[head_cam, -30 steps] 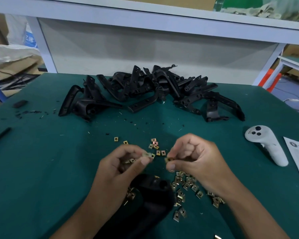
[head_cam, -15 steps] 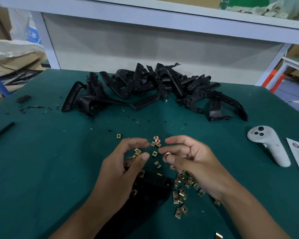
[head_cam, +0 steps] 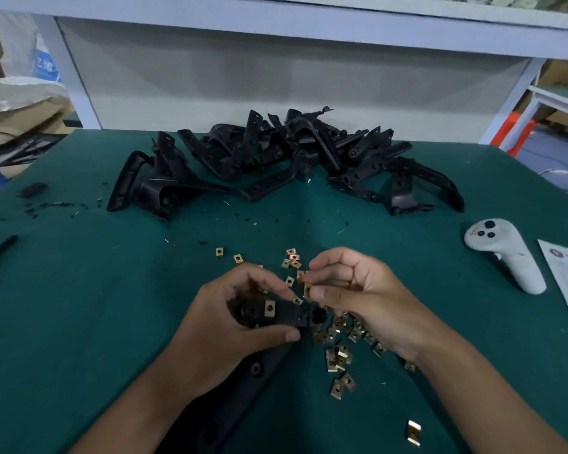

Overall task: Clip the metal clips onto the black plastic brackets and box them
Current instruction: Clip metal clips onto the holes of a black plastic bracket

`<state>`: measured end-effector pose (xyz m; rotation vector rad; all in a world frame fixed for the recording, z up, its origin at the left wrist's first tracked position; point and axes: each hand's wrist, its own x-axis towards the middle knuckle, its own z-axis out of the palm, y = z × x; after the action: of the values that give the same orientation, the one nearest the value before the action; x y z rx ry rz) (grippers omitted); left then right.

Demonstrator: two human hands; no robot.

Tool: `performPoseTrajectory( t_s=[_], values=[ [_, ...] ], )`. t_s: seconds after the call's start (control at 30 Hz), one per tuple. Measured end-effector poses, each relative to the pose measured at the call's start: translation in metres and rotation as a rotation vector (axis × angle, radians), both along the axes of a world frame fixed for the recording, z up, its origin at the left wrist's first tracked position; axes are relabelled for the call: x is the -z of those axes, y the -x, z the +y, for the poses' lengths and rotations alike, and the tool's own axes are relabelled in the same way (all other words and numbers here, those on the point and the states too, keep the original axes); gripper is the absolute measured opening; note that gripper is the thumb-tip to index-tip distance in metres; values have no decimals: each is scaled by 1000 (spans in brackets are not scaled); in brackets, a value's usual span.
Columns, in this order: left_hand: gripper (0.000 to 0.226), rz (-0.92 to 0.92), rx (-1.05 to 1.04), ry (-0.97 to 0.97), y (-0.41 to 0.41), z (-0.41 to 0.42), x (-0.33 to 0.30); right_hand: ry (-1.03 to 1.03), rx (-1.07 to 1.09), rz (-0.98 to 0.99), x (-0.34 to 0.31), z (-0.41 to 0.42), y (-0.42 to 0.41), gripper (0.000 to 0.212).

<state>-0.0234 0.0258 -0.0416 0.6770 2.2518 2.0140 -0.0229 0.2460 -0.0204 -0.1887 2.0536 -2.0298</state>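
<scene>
Head view: left hand is gripping the bracket while right hand is pinching a clip, best pushed on squarely.

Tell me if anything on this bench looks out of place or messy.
Black plastic bits and slivers litter the green mat before the bracket pile. A white handheld controller lies at right, unrelated to clipping.
</scene>
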Motion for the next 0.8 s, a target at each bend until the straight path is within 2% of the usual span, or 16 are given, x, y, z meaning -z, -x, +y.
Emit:
performPoseTrajectory(
  t_s=[0.4, 0.8],
  values=[
    [34, -42, -42, -180, 0, 2, 6, 56, 34, 95, 3, -3, -1, 24],
    [33, -13, -150, -142, -7, 5, 4, 16, 57, 129, 0, -3, -4, 28]
  ],
)
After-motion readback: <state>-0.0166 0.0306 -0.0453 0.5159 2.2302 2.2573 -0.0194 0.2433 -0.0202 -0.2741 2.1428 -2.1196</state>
